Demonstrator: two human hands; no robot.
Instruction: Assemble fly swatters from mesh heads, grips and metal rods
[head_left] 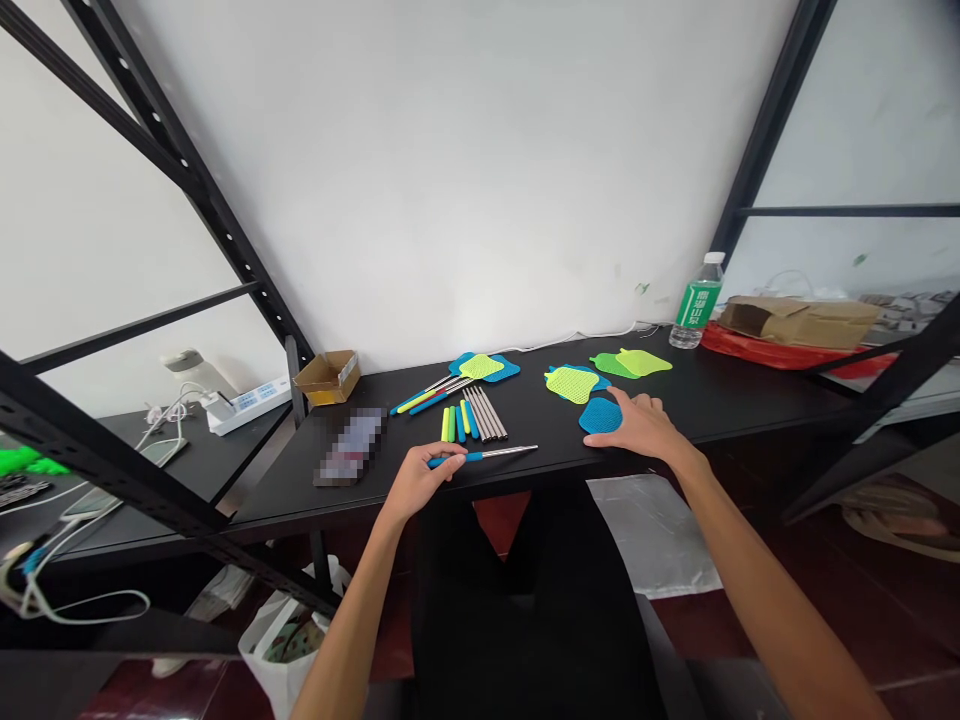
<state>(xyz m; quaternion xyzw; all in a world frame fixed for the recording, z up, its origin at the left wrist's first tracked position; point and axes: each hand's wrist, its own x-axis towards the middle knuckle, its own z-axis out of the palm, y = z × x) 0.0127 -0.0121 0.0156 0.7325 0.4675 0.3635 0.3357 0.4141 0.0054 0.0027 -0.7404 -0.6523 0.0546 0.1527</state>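
My left hand [422, 478] is closed round the blue handle of a telescopic metal rod [510, 451], which points right over the table's front edge. My right hand [643, 424] grips a blue mesh fly swatter head [599, 415] by its edges, between thumb and fingers. Behind it lie a yellow swatter head [571, 384] over blue ones and a pair of green ones [630, 362]. Centrally, several loose metal rods [487, 413] lie beside short blue and yellow-green handles [460, 422]. Swatters with yellow and blue heads [482, 367] are stacked farther back.
On the black table [285, 480] are a small cardboard box [327, 378] and a blurred phone-like object [351, 447] at left. A water bottle [698, 302] stands at the back right, near a larger carton [802, 322]. Black shelf posts [187, 170] flank the table.
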